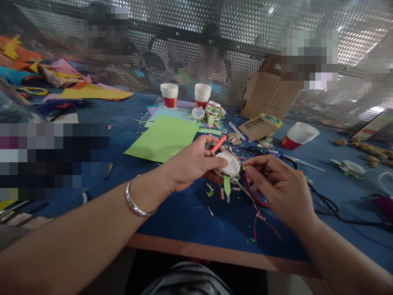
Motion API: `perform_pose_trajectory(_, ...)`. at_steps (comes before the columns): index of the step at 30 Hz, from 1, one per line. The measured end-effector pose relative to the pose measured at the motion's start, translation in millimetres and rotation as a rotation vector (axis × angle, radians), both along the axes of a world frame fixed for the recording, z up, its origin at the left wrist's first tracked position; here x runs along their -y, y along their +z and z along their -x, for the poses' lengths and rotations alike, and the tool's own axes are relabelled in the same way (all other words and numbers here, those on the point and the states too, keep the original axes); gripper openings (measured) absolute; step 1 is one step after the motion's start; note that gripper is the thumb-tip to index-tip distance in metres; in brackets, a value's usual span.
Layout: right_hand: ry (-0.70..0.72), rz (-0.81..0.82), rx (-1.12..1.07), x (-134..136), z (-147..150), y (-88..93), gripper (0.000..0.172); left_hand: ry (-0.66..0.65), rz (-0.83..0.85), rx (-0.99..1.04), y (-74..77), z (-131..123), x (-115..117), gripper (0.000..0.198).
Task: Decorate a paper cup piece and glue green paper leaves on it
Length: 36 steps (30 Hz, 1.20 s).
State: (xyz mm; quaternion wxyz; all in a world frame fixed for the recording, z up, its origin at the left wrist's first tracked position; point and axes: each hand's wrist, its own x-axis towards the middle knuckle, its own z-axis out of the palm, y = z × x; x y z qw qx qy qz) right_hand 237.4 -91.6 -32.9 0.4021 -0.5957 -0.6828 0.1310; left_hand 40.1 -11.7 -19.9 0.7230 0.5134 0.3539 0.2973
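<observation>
**Two hands meet at a white disc above a littered blue table**

Much here is hard for us to read. Our left hand point(192, 164) covers the near edge of a white disc point(229, 164), pinching it between thumb and fingers just above the table point(184, 213). What lies under the disc is hidden. Our right hand point(276, 184) has its fingers curled, the tips just beside the disc's right edge. We cannot tell whether they grip anything. A red cord point(254, 197) runs under this hand and is partly covered by it. A green strip point(226, 185) hangs below the disc. An orange stick point(218, 144) pokes out behind our left fingers, its lower end hidden.

Several patches are blurred out, and people behind the metal mesh screen point(215, 41) show only dimly.

Paper scraps are scattered under and beyond the hands. A green sheet point(164, 137) lies behind our left hand. Farther back two stacks of paper cups point(169, 95) stand upright, and a third stack point(299, 135) lies tipped to the right. A cardboard box point(267, 92) leans against the mesh. A black cable point(325, 205) trails off to the right, past our right wrist. Our left wrist wears a silver bracelet point(135, 203).
</observation>
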Motion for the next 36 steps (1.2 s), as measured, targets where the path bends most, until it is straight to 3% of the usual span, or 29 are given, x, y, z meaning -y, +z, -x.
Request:
perform_pose_trajectory(7,0.017,-0.093,0.089,4,2,-2.2,0.008,0.032,-0.019,-0.008,0.6,-4,2,0.052)
perform_pose_trajectory(16,0.233,-0.286,0.210,4,7,-6.4,0.008,-0.047,-0.030,0.020,-2.7,-9,8,0.033)
perform_pose_trajectory(20,0.222,-0.286,0.192,4,7,-5.6,0.009,-0.050,0.030,0.053,3.5,-5,9,0.023)
perform_pose_trajectory(29,0.228,-0.269,0.169,10,6,-2.7,0.012,-0.062,0.037,0.098,0.0,-2,12,0.039)
perform_pose_trajectory(36,0.178,-0.317,0.180,9,4,-3.3,0.010,-0.014,-0.088,-0.039,5.7,4,9,0.037)
